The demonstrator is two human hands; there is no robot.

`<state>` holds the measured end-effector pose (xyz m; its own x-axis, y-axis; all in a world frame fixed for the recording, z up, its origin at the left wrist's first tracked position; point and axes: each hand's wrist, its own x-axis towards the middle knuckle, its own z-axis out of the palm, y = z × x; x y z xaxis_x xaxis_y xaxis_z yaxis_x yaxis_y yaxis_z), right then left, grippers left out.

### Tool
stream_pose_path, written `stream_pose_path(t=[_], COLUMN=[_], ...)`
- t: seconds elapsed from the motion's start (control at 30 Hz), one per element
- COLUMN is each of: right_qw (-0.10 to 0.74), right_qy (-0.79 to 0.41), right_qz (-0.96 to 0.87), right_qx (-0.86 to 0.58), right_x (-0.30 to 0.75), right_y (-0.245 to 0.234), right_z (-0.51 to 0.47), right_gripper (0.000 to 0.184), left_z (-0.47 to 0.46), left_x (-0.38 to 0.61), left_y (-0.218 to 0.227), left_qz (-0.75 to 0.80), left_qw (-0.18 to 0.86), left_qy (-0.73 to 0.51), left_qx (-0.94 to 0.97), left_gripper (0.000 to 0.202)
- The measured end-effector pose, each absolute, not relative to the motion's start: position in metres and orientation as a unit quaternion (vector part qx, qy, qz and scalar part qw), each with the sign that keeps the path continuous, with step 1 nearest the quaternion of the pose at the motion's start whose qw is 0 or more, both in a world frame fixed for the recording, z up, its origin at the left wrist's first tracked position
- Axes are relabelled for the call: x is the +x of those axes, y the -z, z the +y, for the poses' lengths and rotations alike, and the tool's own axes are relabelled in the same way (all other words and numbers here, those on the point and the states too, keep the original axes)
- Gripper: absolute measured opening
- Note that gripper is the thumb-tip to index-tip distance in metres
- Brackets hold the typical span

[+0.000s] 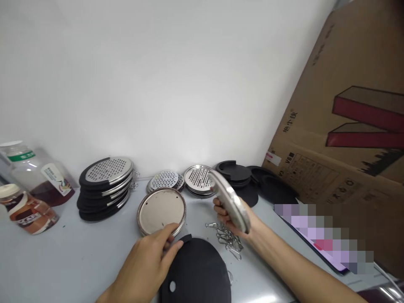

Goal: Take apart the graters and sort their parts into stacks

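Note:
My right hand (226, 216) grips a round metal disc (232, 200) on edge, tilted above the table. My left hand (148, 261) rests with bent fingers on the rim of a black round cover (197, 273) at the front, fingertips close to a flat round metal plate (161, 210). A small pile of metal clips (229, 240) lies just under my right hand.
A stack of black-rimmed perforated discs (105, 187) stands at the left. Perforated metal discs (197, 179) and black round covers (240, 174) line the wall. Two bottles (31, 198) lie at the far left. A large cardboard box (350, 126) leans at the right.

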<state>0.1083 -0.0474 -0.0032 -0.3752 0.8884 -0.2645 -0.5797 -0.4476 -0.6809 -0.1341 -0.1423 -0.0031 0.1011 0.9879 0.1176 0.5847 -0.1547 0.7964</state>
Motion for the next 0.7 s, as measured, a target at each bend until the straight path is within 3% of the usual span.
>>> stream_pose_path(t=[0.17,0.23,0.43,0.57,0.7], right_qw=[0.563,0.57,0.451,0.449,0.485], right_qy=[-0.69,-0.669,-0.798,-0.812,-0.792], right_qz=[-0.325,-0.369,-0.377,-0.363,-0.36], right_qx=[-0.319,-0.303,-0.134,-0.081,-0.092], right_x=[0.065,0.053,0.059,0.07,0.064], right_y=[-0.007,-0.014,-0.019,-0.012,-0.007], right_z=[-0.058,-0.062,-0.08,-0.089,-0.093], right_gripper=[0.028,0.036,0.069,0.083,0.077], left_z=[-0.141,-0.138,-0.127,-0.128,-0.132], left_x=[-0.114,-0.106,-0.102,-0.103,-0.1], left_y=[-0.023,-0.031,-0.03,-0.02,-0.013], left_qz=[0.446,0.402,0.334,0.304,0.313], left_qw=[0.39,0.399,0.189,0.222,0.278], left_qy=[-0.43,-0.447,-0.392,-0.377,-0.421], left_qx=[0.682,0.692,0.836,0.847,0.805], left_gripper=[0.077,0.086,0.09,0.088,0.078])
